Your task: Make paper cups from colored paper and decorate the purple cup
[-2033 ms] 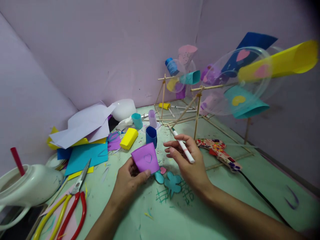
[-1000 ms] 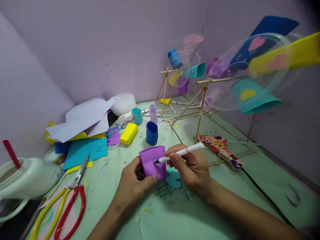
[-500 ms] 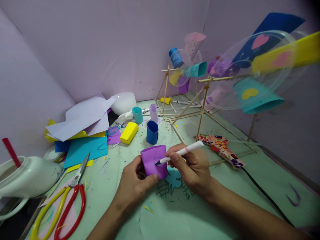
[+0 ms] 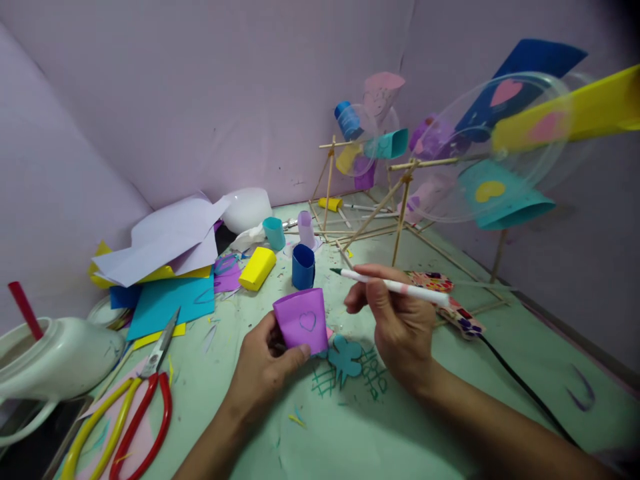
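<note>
A purple paper cup with a heart outline drawn on its side is in my left hand, thumb on its lower front. My right hand grips a white marker, its dark tip pointing left, apart from the cup. Below the cup lies a teal paper cutout on the green table covering, beside drawn green lines. Behind the cup stand a dark blue paper cup, a teal cup and a lilac cup. A yellow paper tube lies beside them.
Scissors with yellow and red handles lie at left, near a white teapot and stacked paper sheets. Stick frames carrying clear discs and paper cups stand at right. A floral-patterned tool with a black cord lies beneath them.
My right hand has drawn the marker away from the purple cup, to the right and upward. The heart outline is now uncovered. My left hand has shifted slightly left with the cup.
</note>
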`<state>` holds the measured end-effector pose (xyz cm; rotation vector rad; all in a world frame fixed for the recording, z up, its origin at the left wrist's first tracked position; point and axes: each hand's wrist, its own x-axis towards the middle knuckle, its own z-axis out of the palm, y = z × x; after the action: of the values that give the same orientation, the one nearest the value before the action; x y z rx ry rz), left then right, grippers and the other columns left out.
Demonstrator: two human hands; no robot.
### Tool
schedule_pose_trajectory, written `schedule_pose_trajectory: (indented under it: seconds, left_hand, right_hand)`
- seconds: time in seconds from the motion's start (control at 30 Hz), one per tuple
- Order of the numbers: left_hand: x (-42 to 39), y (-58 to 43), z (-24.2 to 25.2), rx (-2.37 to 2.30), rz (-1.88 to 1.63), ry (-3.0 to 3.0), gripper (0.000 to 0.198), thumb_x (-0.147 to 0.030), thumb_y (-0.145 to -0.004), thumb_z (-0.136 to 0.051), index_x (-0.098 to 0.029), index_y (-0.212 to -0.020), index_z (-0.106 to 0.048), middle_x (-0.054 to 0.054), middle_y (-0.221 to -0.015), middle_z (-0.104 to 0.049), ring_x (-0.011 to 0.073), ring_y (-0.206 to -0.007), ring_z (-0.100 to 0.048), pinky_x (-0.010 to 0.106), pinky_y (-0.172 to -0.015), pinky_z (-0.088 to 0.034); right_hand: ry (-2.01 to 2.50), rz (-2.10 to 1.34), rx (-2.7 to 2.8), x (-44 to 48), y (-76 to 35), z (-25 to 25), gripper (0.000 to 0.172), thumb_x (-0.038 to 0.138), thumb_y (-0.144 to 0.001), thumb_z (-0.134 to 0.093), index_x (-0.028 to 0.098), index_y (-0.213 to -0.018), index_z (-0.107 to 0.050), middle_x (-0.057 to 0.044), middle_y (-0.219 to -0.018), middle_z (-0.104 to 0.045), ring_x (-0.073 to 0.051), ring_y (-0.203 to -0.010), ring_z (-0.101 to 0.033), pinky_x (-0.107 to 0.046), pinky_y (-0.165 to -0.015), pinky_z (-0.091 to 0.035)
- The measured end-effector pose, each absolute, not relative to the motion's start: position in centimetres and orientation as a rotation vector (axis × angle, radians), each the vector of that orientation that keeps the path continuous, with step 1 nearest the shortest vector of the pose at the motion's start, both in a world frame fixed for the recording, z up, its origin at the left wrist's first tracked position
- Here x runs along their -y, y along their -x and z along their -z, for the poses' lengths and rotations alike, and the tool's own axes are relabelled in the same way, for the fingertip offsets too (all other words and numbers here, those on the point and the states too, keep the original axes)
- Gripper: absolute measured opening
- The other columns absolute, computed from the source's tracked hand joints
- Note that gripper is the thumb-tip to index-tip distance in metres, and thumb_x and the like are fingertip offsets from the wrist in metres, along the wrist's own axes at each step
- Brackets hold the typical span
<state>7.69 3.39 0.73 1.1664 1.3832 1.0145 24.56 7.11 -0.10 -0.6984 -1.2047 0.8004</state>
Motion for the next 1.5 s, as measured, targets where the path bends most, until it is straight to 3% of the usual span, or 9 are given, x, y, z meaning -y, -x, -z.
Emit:
schedule_pose_trajectory:
  seconds: [0.1, 0.2, 0.33, 0.43, 0.53, 0.67, 1.07, 1.5]
  left_hand:
    - [-3.5, -7.5, -0.6, -1.363, -1.092, -1.121, 0.058, -0.029, -0.062, -0.074, -0.013, -0.116, -0.059, 0.009, -0.099, -0.074, 0.0261, -0.09, -0.068, 0.034, -0.076, -0.054]
    - [-3.4, -7.4, -0.4, -1.384, -1.166, -1.14, 0.06, -0.034, -0.063, -0.075, -0.013, -0.116, -0.057, 0.009, -0.1, -0.074, 0.0258, -0.09, -0.068, 0.034, -0.075, -0.054]
    - [-3.3, -7.5, -0.3, -1.427, -1.19, -1.212, 0.058, -0.039, -0.066, -0.074, -0.013, -0.115, -0.056, 0.011, -0.105, -0.072, 0.0269, -0.094, -0.066, 0.034, -0.076, -0.053]
    - [-3.0, -7.8, -0.5, -1.392, -1.192, -1.183, 0.057, -0.038, -0.065, -0.074, -0.013, -0.113, -0.057, 0.01, -0.101, -0.072, 0.0269, -0.093, -0.066, 0.033, -0.076, -0.052]
    - [-2.8, -8.1, -0.9, -1.361, -1.201, -1.128, 0.056, -0.035, -0.063, -0.074, -0.013, -0.111, -0.058, 0.007, -0.094, -0.074, 0.0257, -0.09, -0.067, 0.032, -0.075, -0.052]
    - [-2.6, -8.5, -1.3, -1.34, -1.176, -1.106, 0.055, -0.032, -0.062, -0.073, -0.013, -0.111, -0.059, 0.005, -0.091, -0.074, 0.0237, -0.085, -0.067, 0.031, -0.076, -0.052]
    - [-2.8, -7.8, -0.2, -1.341, -1.05, -1.224, 0.064, -0.034, -0.067, -0.072, -0.013, -0.124, -0.052, 0.007, -0.091, -0.071, 0.0272, -0.089, -0.064, 0.034, -0.075, -0.051]
    - [-2.8, -8.2, -0.5, -1.359, -1.074, -1.224, 0.061, -0.035, -0.065, -0.073, -0.014, -0.12, -0.057, 0.007, -0.087, -0.071, 0.0276, -0.085, -0.065, 0.035, -0.073, -0.052]
  right_hand:
    - [0.838, -0.885, 1.245, -7.1, -24.5, 0.0, 0.018, 0.025, -0.089, -0.055, 0.025, -0.107, -0.057, -0.001, -0.087, -0.068, -0.013, -0.077, -0.066, -0.028, -0.07, -0.055]
    - [0.931, -0.961, 1.398, -6.7, -24.1, 0.1, 0.034, 0.022, -0.081, -0.062, 0.025, -0.113, -0.05, -0.006, -0.107, -0.067, -0.02, -0.096, -0.066, -0.038, -0.082, -0.055]
    - [0.908, -0.981, 1.564, -6.0, -23.5, 0.4, 0.043, 0.019, -0.079, -0.063, 0.023, -0.118, -0.047, -0.009, -0.113, -0.066, -0.022, -0.102, -0.065, -0.044, -0.089, -0.053]
    - [0.881, -0.861, 1.467, -6.0, -23.7, 0.2, 0.027, 0.02, -0.086, -0.057, 0.024, -0.112, -0.054, -0.006, -0.104, -0.07, -0.019, -0.096, -0.067, -0.038, -0.084, -0.054]
    - [0.741, -0.741, 1.301, -6.3, -24.6, -0.2, 0.016, 0.021, -0.091, -0.053, 0.026, -0.103, -0.063, 0.001, -0.079, -0.07, -0.013, -0.074, -0.067, -0.028, -0.07, -0.054]
    - [0.62, -0.695, 1.306, -6.4, -25.4, -0.5, 0.014, 0.02, -0.09, -0.056, 0.022, -0.09, -0.069, 0.005, -0.058, -0.058, -0.008, -0.049, -0.054, -0.019, -0.048, -0.045]
    - [0.622, -0.587, 1.563, -6.2, -25.1, -0.2, 0.012, 0.011, -0.086, -0.056, 0.018, -0.087, -0.066, 0.002, -0.068, -0.064, -0.008, -0.052, -0.058, -0.019, -0.048, -0.047]
    - [0.655, -0.534, 1.591, -6.3, -25.0, -0.4, 0.01, 0.015, -0.085, -0.056, 0.02, -0.085, -0.065, 0.0, -0.067, -0.066, -0.011, -0.05, -0.058, -0.022, -0.046, -0.048]
